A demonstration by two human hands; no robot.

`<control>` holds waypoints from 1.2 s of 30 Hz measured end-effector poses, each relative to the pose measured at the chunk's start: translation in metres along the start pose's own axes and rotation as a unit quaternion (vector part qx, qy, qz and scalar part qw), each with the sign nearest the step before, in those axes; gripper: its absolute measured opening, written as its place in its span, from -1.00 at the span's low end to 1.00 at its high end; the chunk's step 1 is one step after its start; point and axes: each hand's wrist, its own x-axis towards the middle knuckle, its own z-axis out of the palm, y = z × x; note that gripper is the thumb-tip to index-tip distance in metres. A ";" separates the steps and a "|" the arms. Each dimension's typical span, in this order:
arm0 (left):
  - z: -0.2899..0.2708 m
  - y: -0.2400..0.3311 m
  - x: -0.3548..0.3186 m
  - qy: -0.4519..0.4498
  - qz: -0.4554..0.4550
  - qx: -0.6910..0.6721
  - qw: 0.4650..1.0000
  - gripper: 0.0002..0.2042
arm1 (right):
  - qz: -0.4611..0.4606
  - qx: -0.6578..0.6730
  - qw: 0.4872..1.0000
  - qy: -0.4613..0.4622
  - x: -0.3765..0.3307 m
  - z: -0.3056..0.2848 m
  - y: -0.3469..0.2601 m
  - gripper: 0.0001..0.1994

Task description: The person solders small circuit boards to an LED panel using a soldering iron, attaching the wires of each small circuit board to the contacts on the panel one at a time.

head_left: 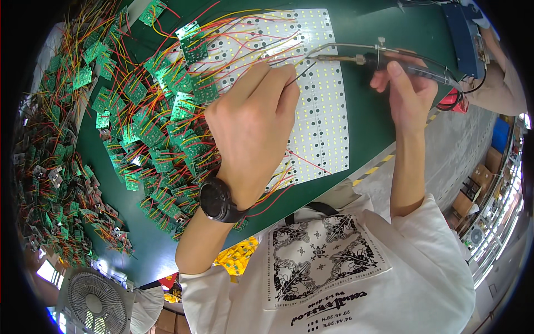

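Over the white panel point(328, 122) on the green tabletop point(370, 128), the person's left hand point(250, 117) is arching with its back to the camera, hiding the part of the panel beneath it. Its fingers are curling downward, and since the fingertips are mostly out of sight, one cannot tell whether they are clamping anything. A thin dark piece point(303, 73) is sticking out beside them; whether it is a wire or a tool tip is hard to make out. The right hand's fingers are closing round the handle of a soldering iron point(360, 58), whose tip is pointing left above the panel, near the left hand; whether it is touching anything cannot be told. A thin metal tube point(345, 45) is curving above the iron. Left of the panel, green circuit boards point(182, 106) are lying in a tangle of red and yellow wires, some reaching across the panel and passing out of sight under the left hand. Farther left, a heap of boards point(55, 178) is blurring into the dark rim. At upper right, another person's bare limb point(495, 92) is showing only partly, behind a blue box point(463, 42).
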 end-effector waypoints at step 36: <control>-0.056 0.026 0.012 -0.399 0.175 -0.015 0.900 -0.89 | 0.025 0.019 0.998 0.049 0.000 -0.005 0.000 -0.72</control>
